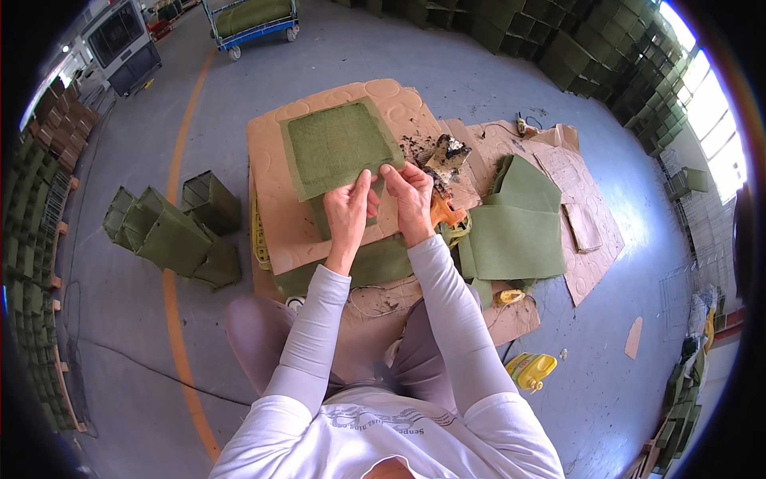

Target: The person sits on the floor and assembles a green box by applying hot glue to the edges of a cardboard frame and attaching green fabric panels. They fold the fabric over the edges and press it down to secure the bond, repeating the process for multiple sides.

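A square green fabric panel (335, 136) with a paler border rests on the cardboard-topped work surface in front of me. My left hand (349, 211) and my right hand (408, 198) are side by side at its near right corner. Both pinch the edge between thumb and fingers. A green flap (319, 217) hangs below the panel's near edge, partly hidden behind my left hand. Just right of my right hand lies an orange tool (447, 212), its kind unclear. Beyond it is a crumpled, black-smeared object (447, 156) with dark crumbs around it.
Folded green sheets (519, 219) lie on cardboard at the right. A yellow bottle (531, 372) is on the floor nearby. Open green fabric boxes (171, 231) stand to the left. A blue cart (255, 32) is at the back, with stacked green boxes (527, 32) at the far right.
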A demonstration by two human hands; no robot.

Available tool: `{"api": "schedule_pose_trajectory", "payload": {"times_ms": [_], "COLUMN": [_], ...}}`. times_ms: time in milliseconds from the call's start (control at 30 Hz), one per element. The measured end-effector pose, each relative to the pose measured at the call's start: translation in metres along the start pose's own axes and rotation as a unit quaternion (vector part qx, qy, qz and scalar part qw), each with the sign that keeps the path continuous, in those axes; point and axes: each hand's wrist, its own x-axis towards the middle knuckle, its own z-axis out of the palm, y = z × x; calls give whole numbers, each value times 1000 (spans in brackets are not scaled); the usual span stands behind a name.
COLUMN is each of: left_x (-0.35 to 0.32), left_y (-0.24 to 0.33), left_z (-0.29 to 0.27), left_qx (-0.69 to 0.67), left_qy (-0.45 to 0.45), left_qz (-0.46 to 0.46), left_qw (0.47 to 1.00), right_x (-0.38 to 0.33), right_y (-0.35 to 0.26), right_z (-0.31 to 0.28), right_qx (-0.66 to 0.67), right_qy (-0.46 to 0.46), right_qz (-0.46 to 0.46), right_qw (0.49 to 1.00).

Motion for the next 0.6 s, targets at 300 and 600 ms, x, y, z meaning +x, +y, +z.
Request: {"api": "schedule_pose_trajectory", "payload": {"times_ms": [300,600], "left_x": [3,-2], "left_y": [-6,-1], "left_z": [-3,-16], "left_qx": [24,-33], "left_qy": [-10,-7], "left_qz": [-7,-11], "left_qw": [1000,999], "right_x": [0,-1], "right_y": [4,7], "right_z": [1,10], "right_qx": [21,10], "right_qy": [14,37], "right_qz": [40,17], "right_qw": [999,999]}}
